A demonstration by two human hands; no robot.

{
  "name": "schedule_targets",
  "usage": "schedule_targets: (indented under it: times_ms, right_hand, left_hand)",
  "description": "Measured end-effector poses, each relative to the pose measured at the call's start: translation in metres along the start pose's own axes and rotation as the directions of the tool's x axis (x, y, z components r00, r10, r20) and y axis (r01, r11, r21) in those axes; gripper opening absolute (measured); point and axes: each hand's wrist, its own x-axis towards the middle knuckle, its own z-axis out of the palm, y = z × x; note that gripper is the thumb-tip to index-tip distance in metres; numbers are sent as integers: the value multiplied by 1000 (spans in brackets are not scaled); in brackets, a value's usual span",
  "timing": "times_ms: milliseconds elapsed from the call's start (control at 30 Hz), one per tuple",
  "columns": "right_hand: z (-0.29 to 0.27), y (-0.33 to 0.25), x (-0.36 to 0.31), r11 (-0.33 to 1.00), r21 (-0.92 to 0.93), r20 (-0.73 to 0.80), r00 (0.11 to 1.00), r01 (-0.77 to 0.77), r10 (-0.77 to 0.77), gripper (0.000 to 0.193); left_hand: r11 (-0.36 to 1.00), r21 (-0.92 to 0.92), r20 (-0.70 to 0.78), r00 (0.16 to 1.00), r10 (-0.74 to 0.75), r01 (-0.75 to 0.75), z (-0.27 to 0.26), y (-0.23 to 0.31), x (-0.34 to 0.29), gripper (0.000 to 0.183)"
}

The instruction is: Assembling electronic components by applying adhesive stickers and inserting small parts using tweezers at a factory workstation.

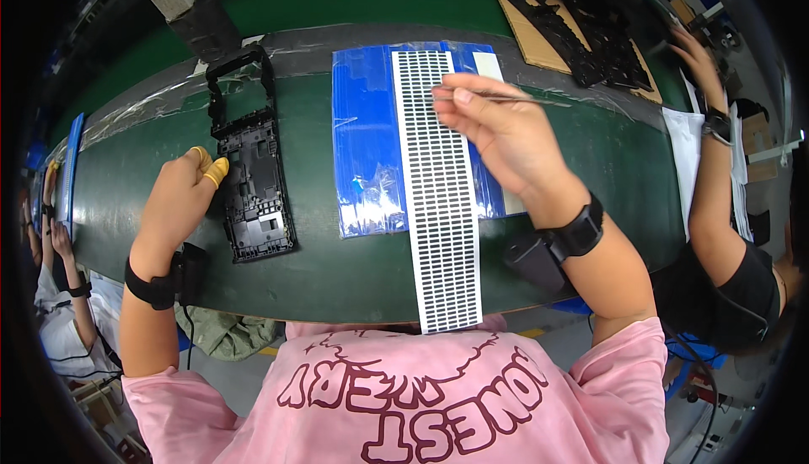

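Note:
My left hand [181, 198], with yellow finger cots on two fingertips, rests against the left edge of a long black plastic frame part [251, 169] lying on the green belt [337, 270]. My right hand [506, 131] pinches metal tweezers [506, 96] over the upper part of a long white sheet of small black stickers [440, 194]. The sticker sheet lies across a blue plastic sheet [364, 144] and hangs over the near edge of the belt.
A brown cardboard with several black plastic parts [581, 30] lies at the back right. Another person's arm and hand [704, 68] reach in on the right beside white papers [684, 152]. A further person sits at the far left [50, 262].

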Motion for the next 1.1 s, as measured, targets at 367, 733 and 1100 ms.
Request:
schedule_targets:
  times_ms: [367, 733, 1100]
  right_hand:
    - [26, -25, 28, 952, -214, 62, 975, 220, -212, 33]
    - [18, -21, 77, 974, 137, 251, 958, -180, 142, 28]
    - [27, -39, 22, 995, -88, 168, 985, 50, -35, 29]
  left_hand:
    - [727, -683, -319, 925, -205, -74, -23, -36, 8, 17]
    - [-355, -935, -14, 998, 69, 11, -14, 50, 18, 25]
    - [-517, -822, 153, 967, 205, 240, 17, 63, 11, 32]
